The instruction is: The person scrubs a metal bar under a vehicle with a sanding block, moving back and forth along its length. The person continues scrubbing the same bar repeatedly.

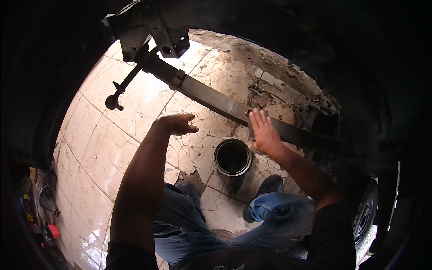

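A long grey leaf spring (211,96) runs slantwise from the upper left to the right, with a clamp (177,79) around it. My left hand (176,124) hangs short of the spring on its near side, thumb and finger apart, with nothing visible between them. My right hand (264,134) is raised at the spring with its fingers stretched out; whether the fingertips touch the metal I cannot tell. Between and below the hands, a round bucket (216,157) with dark contents stands on the floor.
A rod with a ball end (112,102) hangs at left below a dark metal bracket (168,42). Cracked pale tiles (99,130) cover the floor; rubble (265,58) lies at the back. A wheel (365,216) stands at right, a red object (54,231) at lower left.
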Motion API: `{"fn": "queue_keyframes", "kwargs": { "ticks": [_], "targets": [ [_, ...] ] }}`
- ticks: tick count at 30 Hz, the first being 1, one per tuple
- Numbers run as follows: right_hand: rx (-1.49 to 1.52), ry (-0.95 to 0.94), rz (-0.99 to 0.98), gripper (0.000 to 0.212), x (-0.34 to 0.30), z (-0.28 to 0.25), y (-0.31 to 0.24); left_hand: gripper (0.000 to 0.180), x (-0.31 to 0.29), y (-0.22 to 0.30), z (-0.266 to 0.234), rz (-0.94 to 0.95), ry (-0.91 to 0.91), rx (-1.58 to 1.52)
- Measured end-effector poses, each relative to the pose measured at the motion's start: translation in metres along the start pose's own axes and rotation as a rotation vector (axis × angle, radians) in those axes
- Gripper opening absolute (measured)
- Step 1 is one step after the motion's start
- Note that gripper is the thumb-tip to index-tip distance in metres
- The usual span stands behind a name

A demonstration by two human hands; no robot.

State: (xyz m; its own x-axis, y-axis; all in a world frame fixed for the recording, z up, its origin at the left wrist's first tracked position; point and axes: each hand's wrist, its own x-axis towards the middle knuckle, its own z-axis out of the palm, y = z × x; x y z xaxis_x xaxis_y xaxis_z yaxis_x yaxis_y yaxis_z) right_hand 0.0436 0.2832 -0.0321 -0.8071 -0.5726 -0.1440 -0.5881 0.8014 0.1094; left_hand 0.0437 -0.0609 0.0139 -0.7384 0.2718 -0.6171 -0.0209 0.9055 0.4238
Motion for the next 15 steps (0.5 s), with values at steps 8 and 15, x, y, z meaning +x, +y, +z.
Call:
{"fn": "queue_keyframes", "kwargs": {
  "ticks": [8, 15],
  "targets": [
    [0.018, -0.034, 0.007, 0.104, -0.01, -0.004, -0.015, 0.076, -0.003, 0.0, -0.001, -0.015, -0.009, 0.022],
    [-0.017, -0.137, 0.235, 0.1, -0.016, 0.004, 0.028, 0.08, 0.004, 0.009, 0.0, 0.097, 0.211, -0.054]
  ]
}}
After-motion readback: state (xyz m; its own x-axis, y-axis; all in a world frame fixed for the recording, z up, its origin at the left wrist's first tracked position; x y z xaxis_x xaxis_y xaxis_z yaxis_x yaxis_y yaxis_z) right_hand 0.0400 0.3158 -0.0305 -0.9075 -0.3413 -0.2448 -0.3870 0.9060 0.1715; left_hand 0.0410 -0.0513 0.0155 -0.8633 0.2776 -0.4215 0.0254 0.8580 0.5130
